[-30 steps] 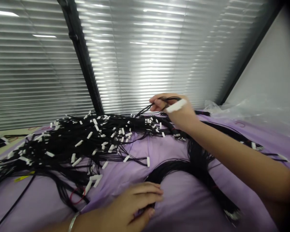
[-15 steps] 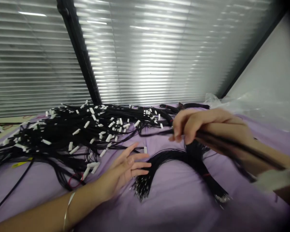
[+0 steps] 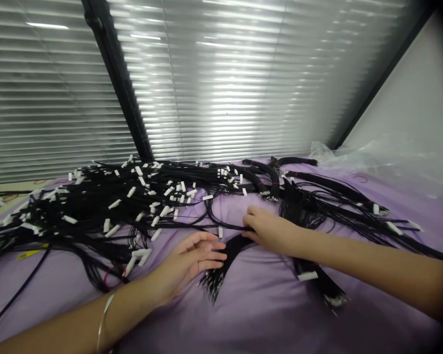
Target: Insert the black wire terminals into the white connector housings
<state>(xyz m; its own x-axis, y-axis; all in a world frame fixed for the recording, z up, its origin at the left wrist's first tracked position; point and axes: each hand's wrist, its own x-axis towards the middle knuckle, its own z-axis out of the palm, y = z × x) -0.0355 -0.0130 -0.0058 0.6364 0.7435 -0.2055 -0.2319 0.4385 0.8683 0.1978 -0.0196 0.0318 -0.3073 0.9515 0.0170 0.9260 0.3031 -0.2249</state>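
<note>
My right hand (image 3: 268,230) is low over the middle of the purple cloth, its fingers curled round a black cable (image 3: 227,226) that loops in from the left pile. Under and behind this hand lies a bundle of black wires (image 3: 232,253) with bare metal tips, partly hidden by it. A white connector (image 3: 308,276) shows below my right wrist. My left hand (image 3: 194,258) is open, palm turned inward, fingers a little apart and holding nothing. Its fingertips are beside the bundle's left end; whether they touch it I cannot tell.
A broad pile of black cables with white connectors (image 3: 114,203) spreads over the left of the purple cloth (image 3: 258,305). Tied wire bundles (image 3: 273,177) lie at the back, more cables (image 3: 339,196) at right. Clear plastic (image 3: 372,152) and window blinds (image 3: 225,88) stand behind.
My right hand has come down and left from its raised position, bringing the black cable onto the cloth. Cables behind it at right are now uncovered. My left hand's fingers have drawn slightly closer together.
</note>
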